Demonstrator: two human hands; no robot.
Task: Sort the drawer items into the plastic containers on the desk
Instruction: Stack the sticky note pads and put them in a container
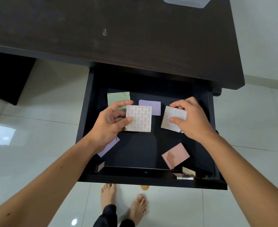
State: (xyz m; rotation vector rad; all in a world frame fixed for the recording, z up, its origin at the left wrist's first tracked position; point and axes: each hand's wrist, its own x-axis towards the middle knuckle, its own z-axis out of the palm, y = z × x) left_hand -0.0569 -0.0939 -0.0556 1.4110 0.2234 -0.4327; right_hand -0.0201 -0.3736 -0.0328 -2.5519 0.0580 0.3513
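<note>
altogether six pads: each hand holds one.

Matt dark wood desk (135, 38), glossy floor tiles (36, 145), paper pads (139, 118), clear plastic container (185, 1).

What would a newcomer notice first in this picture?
Two bare hands over the open black drawer: the left hand holds a white square pad printed with orange marks, and the right hand holds a pale pink square pad. Green, purple and pink pads lie around.

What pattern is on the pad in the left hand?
White with repeated orange print, on the pad in the left hand; head view.
</note>
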